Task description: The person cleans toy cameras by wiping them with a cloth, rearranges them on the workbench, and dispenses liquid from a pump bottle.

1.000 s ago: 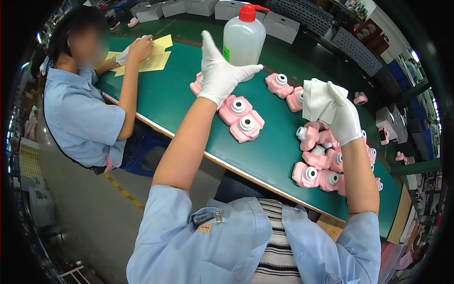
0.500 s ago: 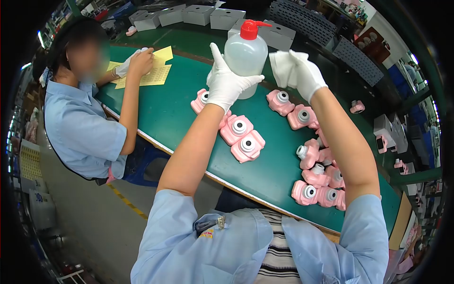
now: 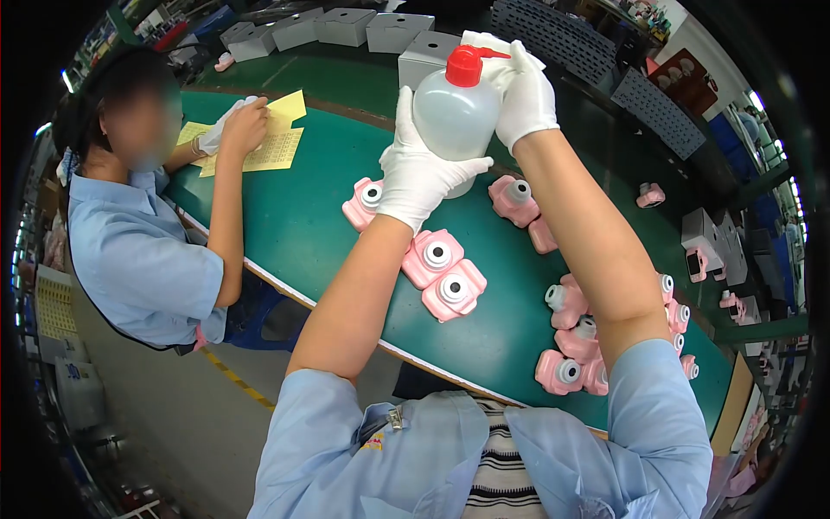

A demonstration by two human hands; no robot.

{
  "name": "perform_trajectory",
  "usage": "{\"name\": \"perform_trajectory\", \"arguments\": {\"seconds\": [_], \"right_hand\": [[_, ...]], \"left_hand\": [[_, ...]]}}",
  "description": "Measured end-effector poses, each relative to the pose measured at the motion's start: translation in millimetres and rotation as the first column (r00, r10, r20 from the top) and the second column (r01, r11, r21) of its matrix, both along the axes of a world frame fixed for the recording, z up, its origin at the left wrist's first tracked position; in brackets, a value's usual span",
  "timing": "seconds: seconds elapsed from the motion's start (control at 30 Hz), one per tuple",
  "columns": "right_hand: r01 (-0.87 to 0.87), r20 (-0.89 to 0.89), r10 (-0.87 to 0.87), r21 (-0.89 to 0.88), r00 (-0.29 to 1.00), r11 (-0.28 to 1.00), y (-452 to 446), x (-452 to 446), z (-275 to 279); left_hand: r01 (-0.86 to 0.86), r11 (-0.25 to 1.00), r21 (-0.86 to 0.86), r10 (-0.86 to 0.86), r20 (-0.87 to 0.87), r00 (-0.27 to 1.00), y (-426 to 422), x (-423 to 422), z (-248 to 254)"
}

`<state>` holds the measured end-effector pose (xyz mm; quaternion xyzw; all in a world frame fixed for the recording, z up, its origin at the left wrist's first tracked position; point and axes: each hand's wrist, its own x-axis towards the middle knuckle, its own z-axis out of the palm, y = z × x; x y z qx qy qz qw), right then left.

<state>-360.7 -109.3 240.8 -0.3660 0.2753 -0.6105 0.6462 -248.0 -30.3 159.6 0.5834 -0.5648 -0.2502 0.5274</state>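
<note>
My left hand [image 3: 418, 173], in a white glove, grips a translucent plastic bottle [image 3: 456, 117] with a red cap and red spout. The bottle leans slightly above the green table. My right hand [image 3: 527, 102], also gloved, is closed on a white cloth [image 3: 481, 40] beside and behind the spout, its fingertips at the spout's tip. Whether they touch the spout is unclear. Beneath my left forearm lie several pink toy cameras [image 3: 454, 292] with white lens rings. More pink toy cameras [image 3: 513, 201] lie around my right forearm, which partly hides them.
A co-worker [image 3: 143, 242] sits at the left, hands over yellow label sheets [image 3: 275, 152] on the green table [image 3: 510, 333]. White boxes [image 3: 346, 26] line the far side. Grey perforated panels [image 3: 650, 112] stand behind. Another pink camera [image 3: 650, 195] lies far right.
My right hand has moved left and up with the cloth, from beside the bottle to its red spout. The bottle has shifted slightly right, still in my left hand.
</note>
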Motion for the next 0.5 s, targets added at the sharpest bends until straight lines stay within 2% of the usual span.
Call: {"name": "perform_trajectory", "arguments": {"seconds": [0.07,0.17,0.23,0.33,0.47,0.5], "right_hand": [[0.048,0.004,-0.048,0.033,0.999,0.998,8,5,5],[-0.003,0.066,0.002,0.025,0.998,1.000,-2,1,-5],[0.003,0.043,-0.004,0.019,0.999,1.000,-3,-3,-8],[0.028,0.055,-0.031,0.059,0.998,0.998,-2,-9,-6],[0.006,0.053,-0.009,0.053,0.999,0.999,-9,-25,-10],[0.039,-0.021,-0.039,0.023,0.999,0.999,-10,-30,-12]], "left_hand": [[0.008,0.999,-0.051,-0.010,-0.047,0.999,-1,-2,-1],[-0.007,0.996,-0.088,-0.002,-0.099,0.995,5,-4,6],[-0.015,0.996,-0.092,0.005,-0.116,0.993,9,-3,12],[-0.014,0.982,-0.187,-0.005,-0.103,0.995,9,-3,8],[-0.019,0.986,-0.168,0.018,-0.003,1.000,10,-3,4],[-0.025,0.987,-0.156,0.027,0.016,0.999,12,-3,4]]}}
